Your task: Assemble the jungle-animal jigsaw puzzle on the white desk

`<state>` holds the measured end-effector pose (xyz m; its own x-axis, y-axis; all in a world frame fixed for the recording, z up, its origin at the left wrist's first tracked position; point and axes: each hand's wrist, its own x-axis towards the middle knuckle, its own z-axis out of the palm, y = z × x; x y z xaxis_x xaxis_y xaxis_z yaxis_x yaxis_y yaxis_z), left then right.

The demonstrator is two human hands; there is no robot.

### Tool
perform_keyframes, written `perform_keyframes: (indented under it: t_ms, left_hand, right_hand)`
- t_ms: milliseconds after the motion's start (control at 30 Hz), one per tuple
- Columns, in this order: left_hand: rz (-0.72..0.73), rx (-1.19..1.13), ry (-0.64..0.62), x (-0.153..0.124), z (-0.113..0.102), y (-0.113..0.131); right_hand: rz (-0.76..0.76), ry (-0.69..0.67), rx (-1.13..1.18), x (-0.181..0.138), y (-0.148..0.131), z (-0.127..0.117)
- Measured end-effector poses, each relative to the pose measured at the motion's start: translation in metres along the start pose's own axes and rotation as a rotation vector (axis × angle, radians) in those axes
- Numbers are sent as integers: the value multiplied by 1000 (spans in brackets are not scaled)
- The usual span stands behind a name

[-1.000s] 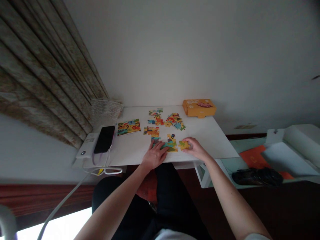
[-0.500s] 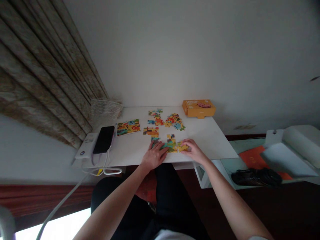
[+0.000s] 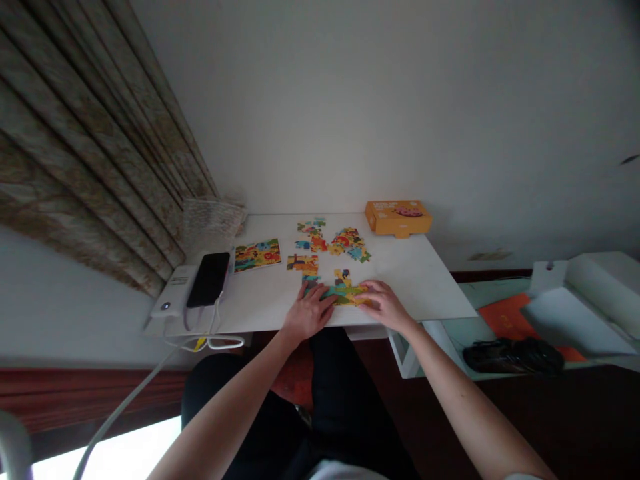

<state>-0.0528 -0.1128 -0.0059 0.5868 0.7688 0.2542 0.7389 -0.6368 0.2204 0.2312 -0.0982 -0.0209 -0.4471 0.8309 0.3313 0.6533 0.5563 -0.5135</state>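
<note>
A small joined block of colourful puzzle pieces [image 3: 343, 291] lies near the front edge of the white table [image 3: 430, 280]. My left hand [image 3: 307, 312] rests flat on its left side, fingers spread. My right hand [image 3: 383, 303] presses a yellow piece [image 3: 361, 292] against the block's right edge, fingers curled over it. Loose pieces [image 3: 333, 241] are scattered further back, and a separate joined strip [image 3: 303, 263] lies just behind my left hand.
An orange puzzle box [image 3: 398, 217] stands at the table's back right. A picture card [image 3: 257, 254] lies left of the pieces, beside a black phone [image 3: 209, 279] on a white charger with cables. Curtains hang at left. A lower glass table [image 3: 500, 313] with orange paper is at right.
My right hand has slid the yellow piece leftward until it meets the joined block. My left hand has stayed in place.
</note>
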Motion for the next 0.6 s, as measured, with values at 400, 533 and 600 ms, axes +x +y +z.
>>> perform_keyframes:
  t_ms: [400, 533, 600]
  left_hand:
    - [-1, -9, -5, 1, -2, 0]
    - [21, 0, 8, 1, 0, 0]
    - [31, 5, 14, 0, 0, -1]
  right_hand:
    - [8, 1, -39, -1, -2, 0]
    - [11, -2, -40, -1, -1, 0]
    - [16, 7, -34, -1, -1, 0]
